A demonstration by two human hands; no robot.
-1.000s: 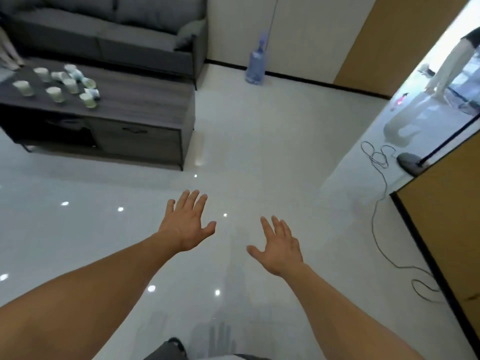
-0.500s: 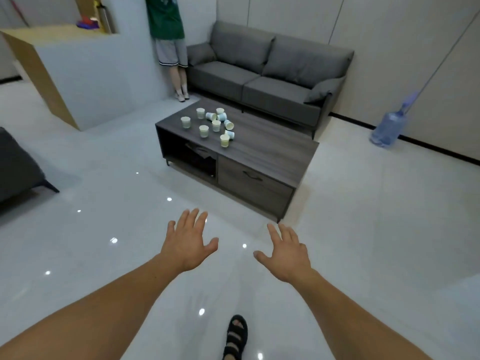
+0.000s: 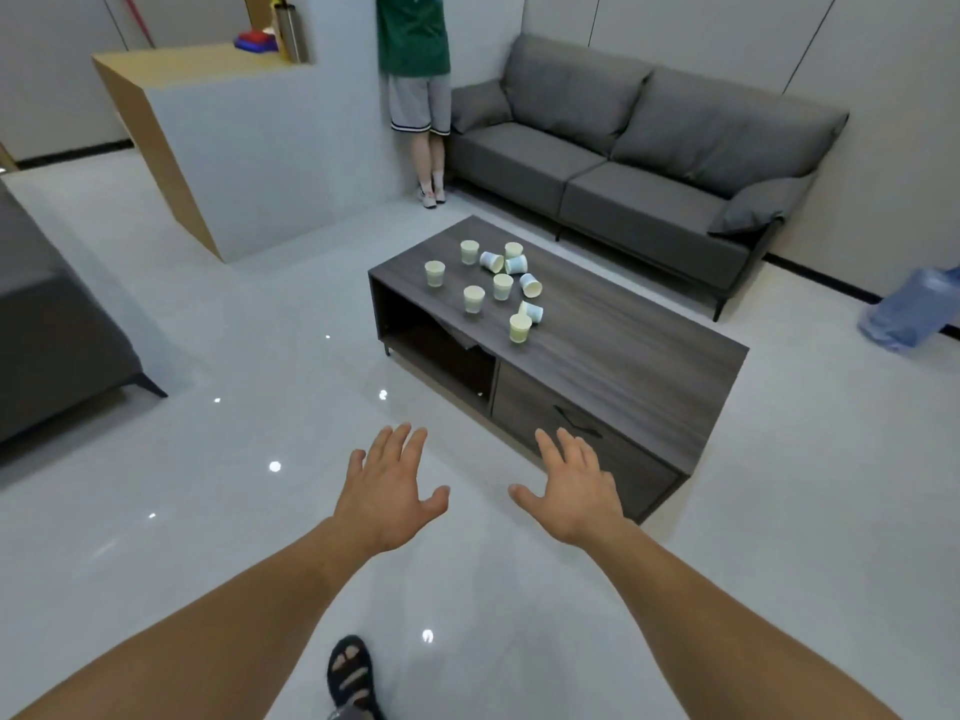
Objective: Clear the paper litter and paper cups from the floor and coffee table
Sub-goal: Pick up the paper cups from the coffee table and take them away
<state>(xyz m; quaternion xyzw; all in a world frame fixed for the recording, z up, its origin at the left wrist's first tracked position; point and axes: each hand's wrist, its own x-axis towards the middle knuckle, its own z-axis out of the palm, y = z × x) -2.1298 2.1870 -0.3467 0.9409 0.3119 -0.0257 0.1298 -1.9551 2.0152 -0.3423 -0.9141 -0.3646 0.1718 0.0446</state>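
Paper cups sit in a loose cluster on the far-left part of the desk, some upright and several tipped on their sides, a few touching one another. Left grip and right grip are both spread wide, fingers straight and palms down, holding nothing. They hang over the floor near the desk's front and well apart from the cups. The step in hand looks like the approach. To do it well, I judge it best to walk round to the desk's left end, where the cluster is nearest, rather than lean across its top. Taking the upright cups first and nesting them into one stack would free a grip for the tipped ones. Those may roll if nudged, so pinching each by its rim should be steadier. Whether any hold liquid cannot be told from here, so lift them level.
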